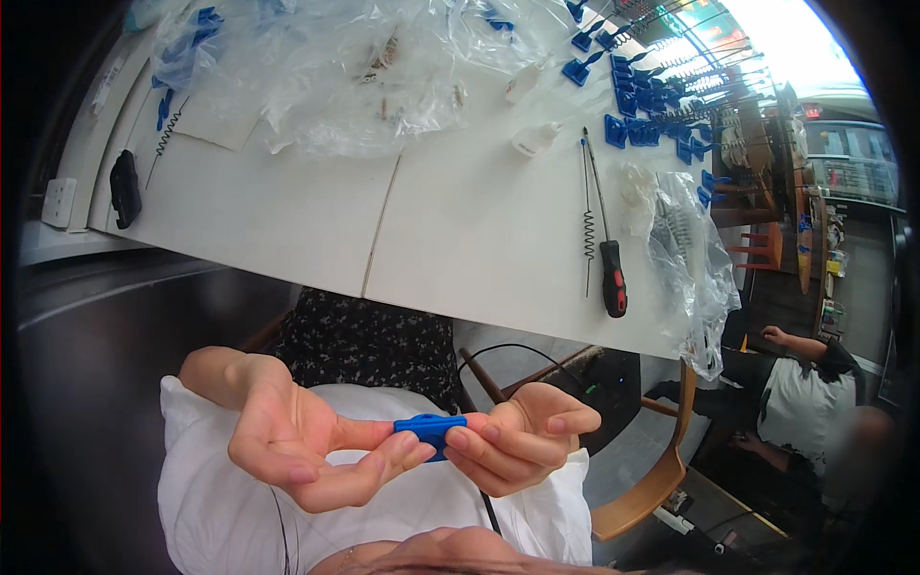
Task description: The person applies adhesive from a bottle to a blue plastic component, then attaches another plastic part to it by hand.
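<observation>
A small blue plastic part [428, 427], flat with a raised edge, is held over my lap between my two hands. The thumb and fingers of my left hand [297, 441] pinch its left end. At its right end, the fingertips of my right hand [522, 441] grip it, the other fingers curled. Its underside is partly hidden by my fingers. Beyond my hands, on the white table [460, 249], lie a screwdriver [614, 278] with a black and red handle and a thin wire with a coiled middle [588, 225].
Crumpled clear plastic [355, 86] covers the far table. Small white bottles [535, 140] stand near it. Several blue parts with coiled wires [642, 96] crowd the far right. A clear bag [685, 259] hangs over the right edge. Another person [805, 398] sits at right, beyond a wooden chair [661, 470].
</observation>
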Tool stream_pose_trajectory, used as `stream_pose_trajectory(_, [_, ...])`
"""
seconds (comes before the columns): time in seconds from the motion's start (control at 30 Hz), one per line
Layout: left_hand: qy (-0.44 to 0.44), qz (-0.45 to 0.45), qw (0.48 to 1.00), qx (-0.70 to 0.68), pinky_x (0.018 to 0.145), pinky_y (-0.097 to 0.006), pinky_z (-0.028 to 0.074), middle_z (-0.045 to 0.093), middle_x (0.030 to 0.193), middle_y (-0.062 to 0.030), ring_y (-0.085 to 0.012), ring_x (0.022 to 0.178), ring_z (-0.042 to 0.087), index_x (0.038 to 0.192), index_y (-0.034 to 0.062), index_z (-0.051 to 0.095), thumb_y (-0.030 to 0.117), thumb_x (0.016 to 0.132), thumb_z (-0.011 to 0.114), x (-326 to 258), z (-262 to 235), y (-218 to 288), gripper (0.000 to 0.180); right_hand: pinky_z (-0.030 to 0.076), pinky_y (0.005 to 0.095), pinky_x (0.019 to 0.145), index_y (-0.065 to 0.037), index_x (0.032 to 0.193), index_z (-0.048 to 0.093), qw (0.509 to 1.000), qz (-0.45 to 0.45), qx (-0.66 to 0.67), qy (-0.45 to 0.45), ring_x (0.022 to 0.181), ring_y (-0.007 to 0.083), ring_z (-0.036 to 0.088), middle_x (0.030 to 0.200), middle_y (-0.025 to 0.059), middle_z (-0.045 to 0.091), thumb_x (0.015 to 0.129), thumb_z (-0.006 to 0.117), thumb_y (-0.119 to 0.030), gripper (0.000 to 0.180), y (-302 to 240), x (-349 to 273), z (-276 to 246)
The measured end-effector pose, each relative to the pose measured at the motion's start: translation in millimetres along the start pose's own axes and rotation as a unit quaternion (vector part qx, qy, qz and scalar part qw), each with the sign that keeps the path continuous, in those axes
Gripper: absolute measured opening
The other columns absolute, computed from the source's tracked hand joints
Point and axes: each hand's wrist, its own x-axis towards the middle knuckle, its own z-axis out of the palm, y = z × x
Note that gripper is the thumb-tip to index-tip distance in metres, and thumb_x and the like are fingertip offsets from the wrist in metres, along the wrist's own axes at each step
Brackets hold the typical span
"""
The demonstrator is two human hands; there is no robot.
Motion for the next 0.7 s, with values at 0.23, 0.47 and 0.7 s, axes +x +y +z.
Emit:
stream_pose_trajectory(0.23, [-0.008, -0.006, 1.000, -0.021, 0.100, -0.037, 0.013, 0.060, 0.089, 0.0196, 0.0064, 0.098, 0.043, 0.091, 0.0319, 0.069, 0.036, 0.081, 0.053, 2, 1, -3, 0.019, 0.029, 0.0246, 0.080, -0.027, 0.082, 0.064, 1.000, -0.014, -0.004, 0.022, 0.077, -0.0064, 0.059, 0.084, -0.0185, 0.066, 0.076, 0.071, -0.011, 0.019, 2, 5, 4])
stream_pose_trajectory(0.47, [-0.050, 0.012, 0.997, -0.056, 0.103, -0.031, 0.013, 0.064, 0.096, 0.0162, 0.0052, 0.096, 0.053, 0.089, 0.0252, 0.070, 0.020, 0.082, 0.054, 7, -3, -13, 0.019, 0.030, 0.0240, 0.088, -0.027, 0.079, 0.064, 1.000, 0.011, 0.010, 0.017, 0.077, -0.0058, 0.059, 0.082, -0.0171, 0.067, 0.078, 0.068, -0.015, 0.013, 0, 5, 7])
stream_pose_trajectory(0.7, [-0.010, 0.021, 0.993, -0.117, 0.102, -0.020, 0.021, 0.068, 0.085, 0.0061, -0.0011, 0.088, 0.063, 0.084, 0.0128, 0.070, 0.009, 0.084, 0.049, 10, 3, -13, 0.021, 0.029, 0.0231, 0.086, -0.024, 0.076, 0.065, 0.999, 0.021, 0.029, 0.029, 0.073, -0.0040, 0.060, 0.080, -0.0138, 0.068, 0.078, 0.067, -0.014, 0.010, -1, 7, 8])
